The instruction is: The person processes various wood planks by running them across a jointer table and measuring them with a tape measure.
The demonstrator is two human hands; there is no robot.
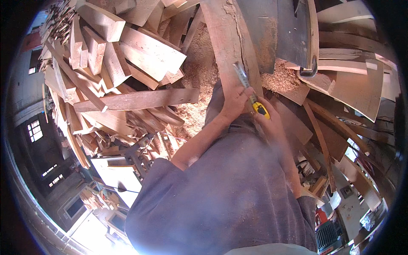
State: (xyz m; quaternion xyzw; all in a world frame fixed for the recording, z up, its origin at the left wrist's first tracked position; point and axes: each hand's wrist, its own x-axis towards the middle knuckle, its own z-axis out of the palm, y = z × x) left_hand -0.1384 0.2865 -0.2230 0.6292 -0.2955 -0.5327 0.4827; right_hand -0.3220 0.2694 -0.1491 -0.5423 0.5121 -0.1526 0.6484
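A long wooden plank [223, 40] with a split along its grain runs away from me, its near part reaching my lap. Over it, my right hand [272, 118] is closed around the yellow and black case of a tape measure [260, 110]. A short length of silvery blade [242, 74] sticks out of the case, pointing away and slightly left. My left hand [236, 102] pinches this blade close to the case. The free end of the blade lies over the plank, beside the split; whether it touches the wood I cannot tell.
Cut timber offcuts [148, 53] are heaped on the left, with a longer board [140, 100] across the near side. Sawdust [195, 112] covers the ground beside the plank. Dark panels [293, 32] stand at the far right, near curved slabs [352, 91] and thin strips.
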